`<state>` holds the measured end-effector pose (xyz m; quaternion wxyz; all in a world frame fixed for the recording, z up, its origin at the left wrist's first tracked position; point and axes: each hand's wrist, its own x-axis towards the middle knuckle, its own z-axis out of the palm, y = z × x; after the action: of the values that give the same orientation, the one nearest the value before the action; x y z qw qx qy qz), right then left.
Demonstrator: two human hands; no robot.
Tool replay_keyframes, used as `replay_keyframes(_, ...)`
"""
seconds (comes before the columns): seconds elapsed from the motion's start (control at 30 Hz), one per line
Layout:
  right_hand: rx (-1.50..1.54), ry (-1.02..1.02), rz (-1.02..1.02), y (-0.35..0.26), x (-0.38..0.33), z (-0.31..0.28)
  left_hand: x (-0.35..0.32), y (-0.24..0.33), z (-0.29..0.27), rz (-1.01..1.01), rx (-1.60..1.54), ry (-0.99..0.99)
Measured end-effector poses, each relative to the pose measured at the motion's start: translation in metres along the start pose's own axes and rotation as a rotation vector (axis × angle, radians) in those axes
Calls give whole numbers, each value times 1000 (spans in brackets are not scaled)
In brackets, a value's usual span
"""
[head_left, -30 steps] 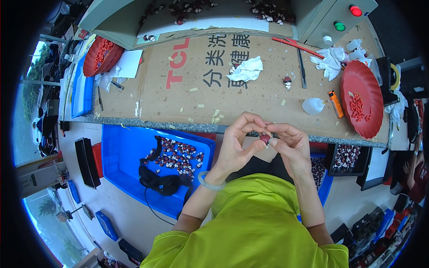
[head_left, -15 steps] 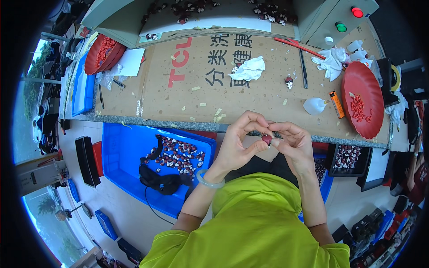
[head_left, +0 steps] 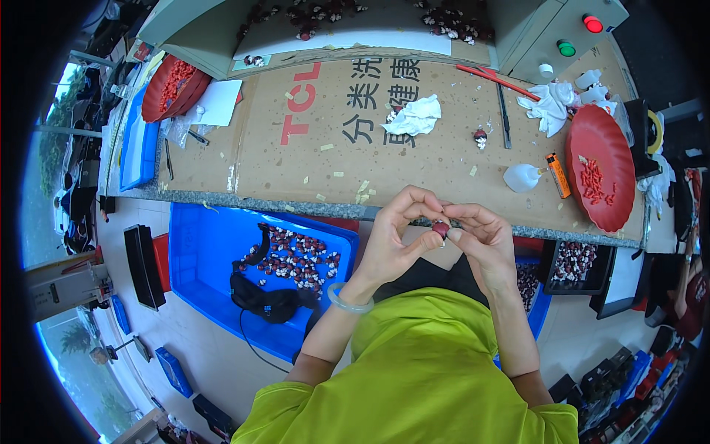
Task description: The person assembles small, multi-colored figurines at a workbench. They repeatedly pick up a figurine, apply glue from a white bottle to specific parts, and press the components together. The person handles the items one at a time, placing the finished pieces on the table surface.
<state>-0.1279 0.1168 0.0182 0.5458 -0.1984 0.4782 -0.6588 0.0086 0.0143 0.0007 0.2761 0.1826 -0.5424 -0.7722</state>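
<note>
Just off the bench's front edge, my left hand [head_left: 403,235] and my right hand [head_left: 484,240] meet with pinched fingertips. Between them is a small dark-red figurine piece [head_left: 441,229], gripped from both sides. A similar dark-red and white figurine piece [head_left: 480,138] stands on the cardboard-covered bench top [head_left: 274,174]. Farther in lies a crumpled white cloth [head_left: 414,117], partly covering another small piece. To the right of my hands are a white squeeze bottle [head_left: 522,177] and an orange tube [head_left: 558,176].
A red bowl [head_left: 620,170] of small red parts stands at right, another red bowl [head_left: 159,103] at far left. Below the bench edge, a blue bin [head_left: 203,259] holds many pieces and a black bag. A grey cabinet [head_left: 518,44] with lit buttons spans the back.
Both hands stay together on the same small piece, with only a slight shift of the fingers. The whole view has moved a little; the bench things lie as before.
</note>
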Motion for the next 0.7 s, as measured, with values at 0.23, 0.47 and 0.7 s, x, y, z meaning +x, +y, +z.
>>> replay_keyframes(0.23, 7, -1, 2, 1, 3, 6, -3, 1, -3, -4, -10, 21)
replay_keyframes(0.47, -28, 6, -10, 4, 3, 9, -6, 0, -6, -10, -46, 18)
replay_keyframes(0.7, -31, 1, 10, 5, 3, 11, -9, 0, -10, -23, -66, 13)
